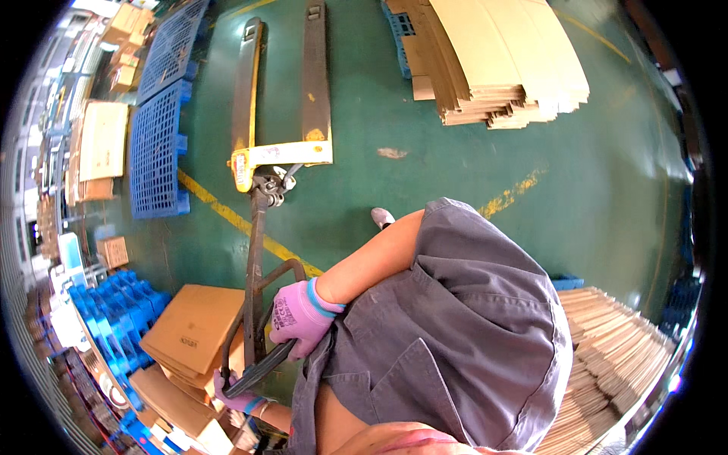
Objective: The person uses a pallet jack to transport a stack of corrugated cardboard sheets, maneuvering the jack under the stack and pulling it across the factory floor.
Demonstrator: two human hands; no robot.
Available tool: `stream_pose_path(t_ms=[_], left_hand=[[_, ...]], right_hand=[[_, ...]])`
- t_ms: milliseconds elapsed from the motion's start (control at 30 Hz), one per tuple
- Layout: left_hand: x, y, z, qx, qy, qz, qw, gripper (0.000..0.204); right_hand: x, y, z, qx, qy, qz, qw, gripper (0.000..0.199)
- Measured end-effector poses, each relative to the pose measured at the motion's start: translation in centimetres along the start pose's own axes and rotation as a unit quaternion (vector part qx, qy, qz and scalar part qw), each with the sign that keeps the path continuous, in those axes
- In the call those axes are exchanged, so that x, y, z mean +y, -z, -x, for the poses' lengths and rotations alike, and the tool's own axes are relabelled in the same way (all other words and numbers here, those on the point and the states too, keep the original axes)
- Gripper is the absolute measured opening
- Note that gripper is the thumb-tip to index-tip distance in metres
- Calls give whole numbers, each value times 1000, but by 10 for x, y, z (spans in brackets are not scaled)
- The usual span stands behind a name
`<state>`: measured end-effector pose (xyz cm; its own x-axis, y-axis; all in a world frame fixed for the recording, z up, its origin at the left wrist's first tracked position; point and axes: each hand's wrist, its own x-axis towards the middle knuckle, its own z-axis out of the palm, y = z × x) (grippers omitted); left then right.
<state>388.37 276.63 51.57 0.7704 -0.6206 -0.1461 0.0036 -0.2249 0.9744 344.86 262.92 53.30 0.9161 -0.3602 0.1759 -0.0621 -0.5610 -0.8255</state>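
A yellow and dark pallet jack (292, 154) stands on the floor ahead, its two long forks (316, 83) pointing away from me and bare. Its tiller (255, 250) comes back toward me and ends in a black looped handle (262, 370). In a purple glove with a blue cuff, my right hand (299, 317) is closed around the handle's near side. My left hand (238, 396), gloved alike, is closed at the handle's lower left corner; part of its fingers is hidden. A grey garment covers my torso.
Flat cardboard is stacked at the far right (516, 61) and near right (614, 349). Blue plastic pallets (155, 163) lie on the left. Brown cartons (189, 326) sit close beside the handle, with more blue pallets (117, 311) behind. Yellow lines (216, 206) mark the green floor.
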Motion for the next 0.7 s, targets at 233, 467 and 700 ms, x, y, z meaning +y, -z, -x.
stream_pose_path(t_ms=[233, 467, 700], left_hand=[[-43, 40, 147, 95, -227, -127, 961, 41], [-60, 44, 322, 222, -169, -29, 960, 33], [-75, 51, 483, 340, -69, 204, 915, 41]], right_hand=[[-64, -66, 62, -11, 25, 4, 1000, 42], [-128, -86, 166, -63, 32, 53, 996, 36], [-165, -80, 294, -56, 137, 47, 988, 39]])
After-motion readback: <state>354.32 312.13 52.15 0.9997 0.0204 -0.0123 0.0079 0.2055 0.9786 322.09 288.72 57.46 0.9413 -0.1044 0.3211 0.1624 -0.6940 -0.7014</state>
